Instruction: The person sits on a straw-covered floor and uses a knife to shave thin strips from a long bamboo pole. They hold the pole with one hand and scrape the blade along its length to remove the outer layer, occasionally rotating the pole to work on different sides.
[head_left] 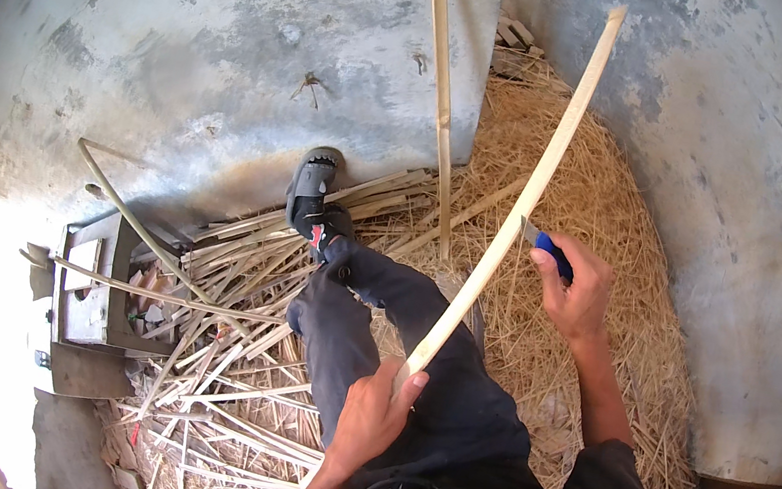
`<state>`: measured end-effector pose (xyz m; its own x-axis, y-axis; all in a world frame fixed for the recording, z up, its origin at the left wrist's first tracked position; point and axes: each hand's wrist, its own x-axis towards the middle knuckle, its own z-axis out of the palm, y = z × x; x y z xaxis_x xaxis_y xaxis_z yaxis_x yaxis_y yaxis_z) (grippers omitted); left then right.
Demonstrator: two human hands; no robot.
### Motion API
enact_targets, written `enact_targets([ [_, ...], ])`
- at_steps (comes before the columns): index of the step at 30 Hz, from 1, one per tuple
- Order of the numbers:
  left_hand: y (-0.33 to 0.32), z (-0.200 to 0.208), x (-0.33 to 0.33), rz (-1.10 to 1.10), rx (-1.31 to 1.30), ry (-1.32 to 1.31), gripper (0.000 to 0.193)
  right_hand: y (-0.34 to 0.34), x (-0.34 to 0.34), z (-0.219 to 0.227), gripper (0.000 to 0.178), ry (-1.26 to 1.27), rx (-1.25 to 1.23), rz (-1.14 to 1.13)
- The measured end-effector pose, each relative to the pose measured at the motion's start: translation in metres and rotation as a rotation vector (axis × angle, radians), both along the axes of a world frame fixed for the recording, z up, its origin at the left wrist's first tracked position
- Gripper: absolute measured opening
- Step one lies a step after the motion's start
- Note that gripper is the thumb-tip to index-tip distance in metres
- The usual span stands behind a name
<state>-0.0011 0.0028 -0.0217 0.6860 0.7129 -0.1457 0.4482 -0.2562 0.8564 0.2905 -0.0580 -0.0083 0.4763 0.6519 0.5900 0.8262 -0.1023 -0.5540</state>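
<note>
A long pale strip, bamboo by its look [533,190], slants up and away from my lap toward the far right wall. My left hand [374,414] is closed around its lower part, above my thigh. In my right hand [574,290] is a knife with a blue handle [554,253], held in a closed grip. Its short blade meets the strip's right edge around the middle, or lies very near it. The strip's lower end passes under my left hand and forearm, partly hidden.
Split strips [245,273] lie heaped on the left, and thin shavings [594,305] cover the floor at right. Another strip [442,90] leans on the far wall [240,40]. A wooden box [97,282] stands at left. My shoe [312,182] rests near the wall.
</note>
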Motion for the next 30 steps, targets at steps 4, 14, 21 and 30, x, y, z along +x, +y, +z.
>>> enact_targets([
  [4, 0.008, 0.001, -0.002, 0.002, -0.027, -0.026, 0.031, 0.003, -0.001, -0.001, 0.035, 0.004, 0.031, 0.019],
  [14, 0.005, 0.0, -0.007, 0.021, 0.025, -0.024, 0.031, 0.005, 0.013, -0.006, 0.036, -0.114, 0.075, 0.15],
  [21, -0.003, -0.015, -0.033, 0.026, 0.019, 0.067, 0.033, 0.015, 0.083, -0.013, 0.048, -0.139, 0.033, 0.022],
  [30, -0.006, -0.026, -0.068, 0.018, 0.013, 0.163, 0.034, 0.033, 0.239, -0.008, 0.054, 0.051, 0.142, -0.355],
])
